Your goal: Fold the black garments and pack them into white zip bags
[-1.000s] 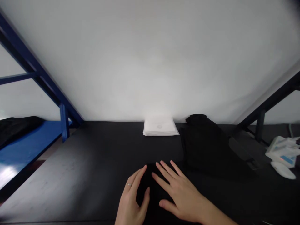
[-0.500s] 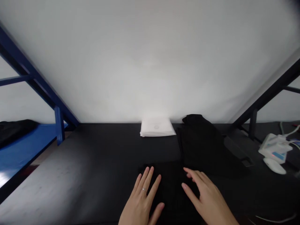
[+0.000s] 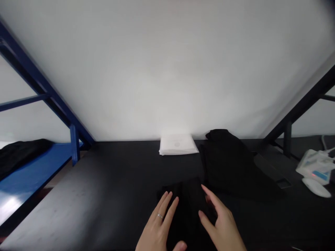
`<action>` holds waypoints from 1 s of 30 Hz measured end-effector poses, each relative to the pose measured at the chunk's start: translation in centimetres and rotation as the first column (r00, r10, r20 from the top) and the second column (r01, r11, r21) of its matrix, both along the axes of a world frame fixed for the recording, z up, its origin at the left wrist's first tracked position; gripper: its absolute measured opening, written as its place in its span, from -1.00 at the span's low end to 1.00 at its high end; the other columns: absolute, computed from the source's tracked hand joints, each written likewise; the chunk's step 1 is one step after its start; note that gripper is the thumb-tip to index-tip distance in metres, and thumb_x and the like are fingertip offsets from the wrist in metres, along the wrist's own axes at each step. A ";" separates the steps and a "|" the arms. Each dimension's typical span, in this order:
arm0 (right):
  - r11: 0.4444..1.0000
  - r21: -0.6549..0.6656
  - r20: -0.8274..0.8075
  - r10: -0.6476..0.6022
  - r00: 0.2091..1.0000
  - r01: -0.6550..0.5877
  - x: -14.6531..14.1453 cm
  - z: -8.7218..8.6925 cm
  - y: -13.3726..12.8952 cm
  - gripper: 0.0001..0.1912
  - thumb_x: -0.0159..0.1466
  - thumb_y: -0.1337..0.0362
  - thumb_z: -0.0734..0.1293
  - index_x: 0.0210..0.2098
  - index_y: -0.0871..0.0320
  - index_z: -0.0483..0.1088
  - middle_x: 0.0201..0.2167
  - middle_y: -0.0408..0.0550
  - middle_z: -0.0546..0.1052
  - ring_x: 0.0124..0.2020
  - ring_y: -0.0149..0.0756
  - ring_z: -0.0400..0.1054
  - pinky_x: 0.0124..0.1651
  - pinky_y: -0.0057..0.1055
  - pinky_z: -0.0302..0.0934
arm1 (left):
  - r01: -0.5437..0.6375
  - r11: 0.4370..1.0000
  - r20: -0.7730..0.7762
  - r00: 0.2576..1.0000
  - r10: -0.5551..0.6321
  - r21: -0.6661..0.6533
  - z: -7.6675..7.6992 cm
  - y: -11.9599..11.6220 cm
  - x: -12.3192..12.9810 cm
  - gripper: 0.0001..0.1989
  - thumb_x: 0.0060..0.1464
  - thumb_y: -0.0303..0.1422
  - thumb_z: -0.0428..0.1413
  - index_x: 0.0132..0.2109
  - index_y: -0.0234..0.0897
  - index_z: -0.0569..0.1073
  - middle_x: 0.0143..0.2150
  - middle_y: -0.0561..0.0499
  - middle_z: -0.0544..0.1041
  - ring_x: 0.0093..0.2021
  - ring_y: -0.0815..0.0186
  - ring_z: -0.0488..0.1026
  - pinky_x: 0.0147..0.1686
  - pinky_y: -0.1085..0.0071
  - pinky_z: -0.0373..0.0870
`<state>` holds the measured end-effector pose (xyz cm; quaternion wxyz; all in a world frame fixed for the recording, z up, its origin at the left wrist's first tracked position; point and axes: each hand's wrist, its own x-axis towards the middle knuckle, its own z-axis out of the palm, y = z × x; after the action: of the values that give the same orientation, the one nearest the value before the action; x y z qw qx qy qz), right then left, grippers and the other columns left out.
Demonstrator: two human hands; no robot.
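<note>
Left hand (image 3: 157, 228) and right hand (image 3: 221, 223) on a folded black cloth (image 3: 187, 209), at the near edge of a dark tabletop (image 3: 78, 198).

The cloth lies between the hands: left fingers (image 3: 170, 205) spread apart on its left side, right fingers (image 3: 209, 195) apart against its right side — no clear clamp. Just beyond sits a black garment (image 3: 225, 164), with a white packet (image 3: 178, 144) to its left — a white computer mouse (image 3: 315, 187) lies off to the right.
</note>
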<state>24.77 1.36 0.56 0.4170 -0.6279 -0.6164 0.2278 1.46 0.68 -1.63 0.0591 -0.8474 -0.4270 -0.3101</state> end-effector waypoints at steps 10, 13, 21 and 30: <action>0.997 0.075 0.067 -0.008 0.998 0.003 2.0 1.4 1.3 -0.54 0.30 0.21 0.23 0.10 0.11 0.55 -0.04 0.06 0.66 -0.04 -0.12 0.61 -0.05 -0.29 0.54 | 0.001 0.996 -0.023 1.000 0.001 0.093 -1.1 -0.1 0.7 -0.41 0.33 -0.04 0.07 0.37 -0.24 0.39 0.31 -0.26 0.49 0.26 -0.07 0.49 0.02 0.15 0.63; 0.978 0.198 0.182 0.034 0.983 -0.071 0.7 2.3 0.9 -0.57 0.37 0.31 0.17 0.14 0.08 0.50 -0.16 0.03 0.64 -0.23 -0.20 0.63 -0.29 -0.43 0.54 | 0.001 0.999 0.070 0.998 -0.005 0.054 -1.1 -0.4 0.7 -0.46 0.32 -0.17 0.08 0.35 -0.25 0.39 0.28 -0.24 0.51 0.26 -0.01 0.50 0.04 0.23 0.63; 0.869 0.380 0.543 0.067 0.837 -0.316 -3.2 3.2 -0.2 -0.40 0.34 0.56 0.07 0.32 0.25 0.29 -0.25 0.02 0.56 -0.37 -0.30 0.60 -0.34 -0.55 0.53 | 0.018 0.999 0.173 0.985 -0.011 -0.043 -0.7 -0.3 -0.2 -0.40 0.09 -0.61 -0.03 0.26 -0.24 0.46 0.27 -0.14 0.54 0.23 0.15 0.54 0.11 0.33 0.59; 0.837 0.410 0.715 -0.047 0.698 -0.363 -6.5 -2.2 -3.3 -0.55 0.38 0.59 0.21 0.19 0.30 0.47 -0.23 0.01 0.63 0.11 -0.03 0.55 0.21 -0.18 0.45 | 0.075 0.981 0.334 0.942 -0.012 -0.178 0.4 -0.2 -0.5 -0.51 0.20 -0.55 0.01 0.21 -0.18 0.53 0.24 -0.12 0.57 0.12 0.13 0.62 0.06 0.34 0.61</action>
<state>18.23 -1.90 -1.61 0.2838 -0.4708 -0.8185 -0.1667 1.00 0.46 -1.19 -0.1006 -0.7942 -0.4392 -0.4077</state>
